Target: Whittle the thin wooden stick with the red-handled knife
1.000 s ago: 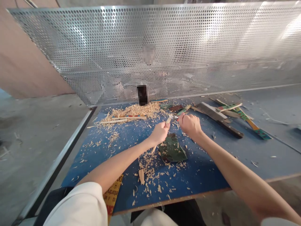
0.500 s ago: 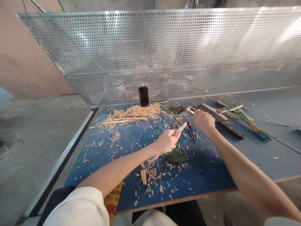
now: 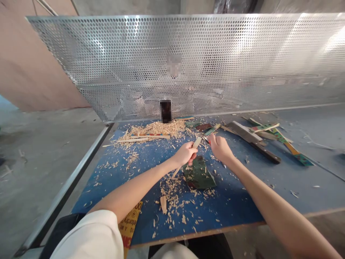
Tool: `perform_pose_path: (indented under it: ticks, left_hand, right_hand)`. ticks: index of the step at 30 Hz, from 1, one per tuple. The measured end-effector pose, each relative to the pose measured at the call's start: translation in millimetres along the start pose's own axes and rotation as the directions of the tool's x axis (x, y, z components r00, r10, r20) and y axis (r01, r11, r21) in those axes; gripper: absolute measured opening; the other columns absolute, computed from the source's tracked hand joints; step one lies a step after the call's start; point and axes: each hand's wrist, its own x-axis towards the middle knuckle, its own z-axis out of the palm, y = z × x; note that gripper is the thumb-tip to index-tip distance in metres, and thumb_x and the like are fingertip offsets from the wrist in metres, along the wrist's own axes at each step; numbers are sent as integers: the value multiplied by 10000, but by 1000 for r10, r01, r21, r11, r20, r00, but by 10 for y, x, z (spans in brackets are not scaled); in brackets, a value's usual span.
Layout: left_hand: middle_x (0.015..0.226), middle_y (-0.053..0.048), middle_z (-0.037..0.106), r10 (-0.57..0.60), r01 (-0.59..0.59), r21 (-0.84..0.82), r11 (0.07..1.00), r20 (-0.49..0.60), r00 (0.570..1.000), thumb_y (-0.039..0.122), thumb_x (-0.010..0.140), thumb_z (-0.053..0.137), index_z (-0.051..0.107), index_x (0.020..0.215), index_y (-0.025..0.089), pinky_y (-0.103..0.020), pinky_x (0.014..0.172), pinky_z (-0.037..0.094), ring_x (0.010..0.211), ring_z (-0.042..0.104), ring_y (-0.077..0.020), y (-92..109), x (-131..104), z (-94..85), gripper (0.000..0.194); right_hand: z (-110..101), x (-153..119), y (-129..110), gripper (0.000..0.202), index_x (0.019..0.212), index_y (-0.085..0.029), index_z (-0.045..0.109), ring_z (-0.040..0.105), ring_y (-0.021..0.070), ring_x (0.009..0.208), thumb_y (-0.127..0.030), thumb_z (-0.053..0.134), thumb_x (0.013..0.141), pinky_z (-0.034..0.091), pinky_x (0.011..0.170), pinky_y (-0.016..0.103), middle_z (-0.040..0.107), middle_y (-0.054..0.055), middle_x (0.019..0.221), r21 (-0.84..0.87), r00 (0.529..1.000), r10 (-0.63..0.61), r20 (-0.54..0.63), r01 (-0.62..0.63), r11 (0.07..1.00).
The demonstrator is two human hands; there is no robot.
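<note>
"Wooden strip point(image 3: 198, 141): where do we place it relative to the left hand point(image 3: 187, 154)?"

"We find it inside that hand's grasp, the fingers curled round it. Its pale upper end projects beyond the thumb, tilted up and to the right, towards the right hand point(image 3: 221, 148)."

"How do we describe the right hand?"

"We see its fingers folded firmly about a small tool point(image 3: 206, 140), whose metal tip lies just beside the strip's projecting end. We cannot tell whether the two touch."

"And the pale sliver point(image 3: 176, 172) below the left hand?"

"We cannot tell whether it is the strip's lower end or a separate piece."

"What do we note nearest the hands?"

"On the blue worktop point(image 3: 107, 190), a dark green piece point(image 3: 199, 176) lies just below the left hand, sprinkled with shavings. Beyond both hands, near the perforated metal panel point(image 3: 134, 64), we note a heap of shavings point(image 3: 168, 126), with narrow lengths of wood point(image 3: 151, 136) along its near edge."

"To the right?"

"We mark a saw point(image 3: 249, 138), its dark handle angled towards the person, and beside it painted strips point(image 3: 291, 144), some crossing. At the near left edge, partly behind the left arm, is a yellow printed sheet point(image 3: 132, 221)."
</note>
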Motion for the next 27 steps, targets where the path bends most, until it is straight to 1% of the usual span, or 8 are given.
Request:
perform_pose_path:
  ticks: [4, 9, 11, 14, 18, 21, 24, 27]
  left_hand:
    - [530, 60, 377, 12, -3, 133, 991, -73, 997, 283, 956, 492, 374, 772, 239, -276, 439, 236, 402, 302, -88, -14, 33, -32, 223]
    - [614, 29, 436, 239, -187, 364, 913, -105, 965, 501, 1021, 453, 438, 825, 231, -291, 541, 286, 515, 392, -123, -50, 44, -51, 334]
    - [660, 12, 470, 314, -239, 446, 863, -103, 944, 519, 1029, 437, 447, 827, 226, -298, 581, 296, 571, 423, -134, -58, 48, -67, 356]
    - [690, -3, 506, 362, -261, 542, 799, -88, 928, 514, 1039, 419, 451, 805, 220, -307, 615, 302, 612, 448, -141, -70, 48, -92, 376]
    - [638, 6, 495, 371, -220, 633, 742, -115, 922, 461, 1042, 419, 451, 806, 224, -312, 590, 290, 564, 439, -137, -91, 15, -80, 336]
    - [619, 19, 487, 344, -157, 643, 750, -177, 922, 436, 1035, 422, 482, 879, 224, -310, 543, 277, 504, 417, -131, -109, -7, -26, 270]
    - [607, 26, 467, 287, -127, 572, 810, -198, 937, 460, 1030, 419, 469, 839, 226, -297, 524, 293, 496, 423, -120, -119, 3, 31, 306]
    - [565, 48, 396, 161, -78, 419, 905, -166, 973, 535, 1038, 353, 441, 819, 232, -288, 496, 296, 464, 399, -113, -110, 18, 56, 385]
  right_hand:
    - [-31, -52, -82, 290, 1033, -135, 641, 537, 218, 659, -175, 358, 986, 226, 611, 324, 653, 108, 758, -99, 997, -54, 64, 60, 993]
    - [-80, -65, -144, 315, 1073, -123, 654, 588, 228, 720, -165, 346, 1022, 246, 629, 323, 685, 135, 838, -127, 994, -34, 102, 47, 991]
    - [-108, -63, -159, 314, 1066, -130, 657, 600, 227, 732, -179, 348, 1035, 263, 634, 319, 687, 129, 837, -96, 994, -12, 113, 23, 995]
    - [-146, -65, -184, 333, 1099, -112, 662, 617, 237, 754, -179, 341, 1039, 295, 645, 325, 694, 143, 852, -66, 993, 8, 120, -1, 998]
    - [-157, -77, -228, 379, 1078, -96, 677, 638, 246, 763, -181, 308, 1050, 329, 656, 340, 705, 162, 847, -21, 991, 66, 118, -64, 998]
    - [-135, -84, -251, 390, 1043, -108, 685, 642, 235, 750, -200, 306, 1066, 347, 671, 330, 701, 146, 808, 32, 990, 105, 97, -109, 994]
    - [-115, -84, -257, 383, 1013, -123, 690, 642, 224, 744, -219, 324, 1076, 365, 695, 316, 692, 131, 782, 80, 986, 151, 77, -157, 984]
    - [-115, -81, -255, 378, 992, -131, 691, 645, 231, 750, -234, 337, 1076, 374, 700, 318, 698, 139, 800, 94, 984, 160, 81, -167, 981]
